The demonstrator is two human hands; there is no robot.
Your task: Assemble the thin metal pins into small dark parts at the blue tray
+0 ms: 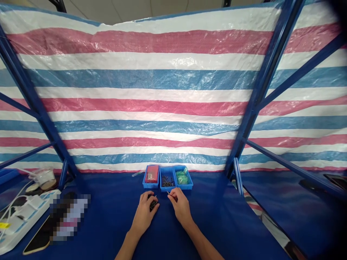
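Note:
My left hand [143, 213] curls around a bunch of small dark pieces [153, 204], which look like the ones in the middle bin; the fingers partly cover them. To its right, my right hand [180, 206] pinches a small thin piece [168, 193] between thumb and fingertips, too small to make out fully. Just beyond both hands stand three blue bins side by side. The middle bin [167, 189] holds many thin dark screw-like pieces [167, 181]. Red flat packets [152, 174] lie in the left bin [150, 186], and green plastic bags [181, 177] fill the right bin [185, 187].
A small clear bag or strip [138, 173] lies beside the left bin. On the left are a white power strip [25, 220] with plugs and cables, and a phone [40, 236]. Blue metal posts [251, 119] flank the blue tabletop [108, 224]; a striped tarp [151, 108] hangs behind.

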